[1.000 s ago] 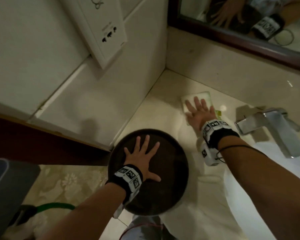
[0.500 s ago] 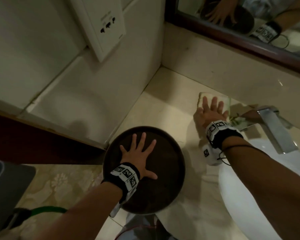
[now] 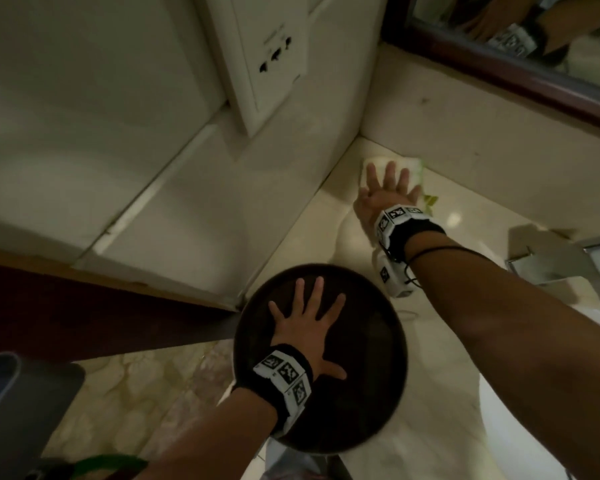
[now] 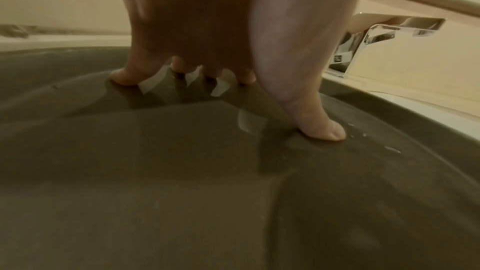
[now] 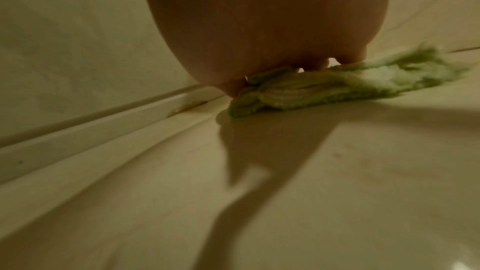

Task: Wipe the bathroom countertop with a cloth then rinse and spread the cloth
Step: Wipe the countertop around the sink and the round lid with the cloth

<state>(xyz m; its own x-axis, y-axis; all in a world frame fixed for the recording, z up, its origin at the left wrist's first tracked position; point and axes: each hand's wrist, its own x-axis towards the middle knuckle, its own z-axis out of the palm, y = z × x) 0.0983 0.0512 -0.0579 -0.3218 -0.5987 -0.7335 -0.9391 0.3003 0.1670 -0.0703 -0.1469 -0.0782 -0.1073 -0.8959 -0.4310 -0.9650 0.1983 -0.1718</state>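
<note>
Cloth (image 3: 392, 168), pale with a green edge, lies folded on the countertop (image 3: 326, 237) at about one o'clock, tucked into the far corner where the two walls meet. Her or his right hand (image 3: 385, 192) lies flat on it, fingers straight and slightly spread, pressing it down; the wrist view shows the cloth (image 5: 311, 91) bunched under the fingertips. Left hand (image 3: 309, 327) rests at six o'clock on a dark round tray (image 3: 361, 403), fingers fanned wide, tips and thumb touching the surface (image 4: 322, 128). A chrome tap (image 3: 568, 261) stands at three o'clock, beside the white basin (image 3: 520, 427). Mirror (image 3: 534, 36) sits at two o'clock, a socket plate (image 3: 274, 60) at twelve.
</note>
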